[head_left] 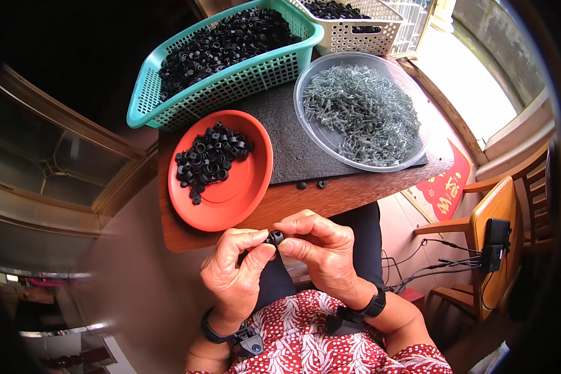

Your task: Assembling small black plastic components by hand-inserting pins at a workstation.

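Between the fingertips of both hands is a small black plastic cap (pixel 275 237), held over my lap just off the table's front edge. My left hand (pixel 238 265) pinches it from the left with thumb and forefinger. From the other side, my right hand (pixel 321 249) grips it with thumb and forefinger. The fingers cover much of the part, so its full shape is hidden. Ahead to the left, a red-orange plate (pixel 234 202) holds a heap of similar black caps (pixel 212 159). A clear round tub (pixel 324 146) of metal screws (pixel 368 112) stands at the right.
Farther back on the wooden table (pixel 343 199) are a green basket (pixel 230 87) and a beige basket (pixel 361 40) of black parts. Two loose black caps (pixel 321 184) lie by the dark mat (pixel 287 146). A wooden chair (pixel 480 230) carrying black boxes and cables (pixel 430 262) stands right.
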Motion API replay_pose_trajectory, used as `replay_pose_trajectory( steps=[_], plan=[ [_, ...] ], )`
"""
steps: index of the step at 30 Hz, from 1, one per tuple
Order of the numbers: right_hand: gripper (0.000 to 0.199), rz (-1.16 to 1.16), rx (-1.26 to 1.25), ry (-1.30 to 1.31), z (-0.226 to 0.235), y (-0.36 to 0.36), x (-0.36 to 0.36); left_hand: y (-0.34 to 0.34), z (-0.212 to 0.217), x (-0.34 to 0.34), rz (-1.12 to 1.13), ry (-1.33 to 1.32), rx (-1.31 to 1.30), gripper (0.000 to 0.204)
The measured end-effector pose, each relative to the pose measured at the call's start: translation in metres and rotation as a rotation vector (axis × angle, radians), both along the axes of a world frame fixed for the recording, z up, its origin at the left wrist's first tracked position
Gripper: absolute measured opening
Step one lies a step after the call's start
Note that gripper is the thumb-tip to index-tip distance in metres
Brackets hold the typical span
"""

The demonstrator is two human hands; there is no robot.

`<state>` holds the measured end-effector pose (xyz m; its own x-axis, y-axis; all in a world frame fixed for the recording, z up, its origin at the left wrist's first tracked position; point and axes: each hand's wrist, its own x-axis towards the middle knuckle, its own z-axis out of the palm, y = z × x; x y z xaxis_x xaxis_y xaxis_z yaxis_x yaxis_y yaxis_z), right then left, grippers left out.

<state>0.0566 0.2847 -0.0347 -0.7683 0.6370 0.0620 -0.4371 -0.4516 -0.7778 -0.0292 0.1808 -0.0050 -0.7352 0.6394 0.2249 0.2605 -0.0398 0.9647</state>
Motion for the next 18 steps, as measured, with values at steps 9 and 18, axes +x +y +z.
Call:
replay_pose_trajectory(
  steps=[9, 18],
  plan=[
    [0.021, -0.029, 0.068, 0.017, -0.0029, 0.0001, 0.0047, 0.0010, 0.0039, 0.0029, 0.063, 0.225, -0.092, 0.016],
    [0.022, -0.038, 0.085, 0.029, -0.0050, 0.0018, 0.0063, 0.0023, 0.0035, 0.0019, 0.044, 0.272, -0.105, 0.016]
  ],
)
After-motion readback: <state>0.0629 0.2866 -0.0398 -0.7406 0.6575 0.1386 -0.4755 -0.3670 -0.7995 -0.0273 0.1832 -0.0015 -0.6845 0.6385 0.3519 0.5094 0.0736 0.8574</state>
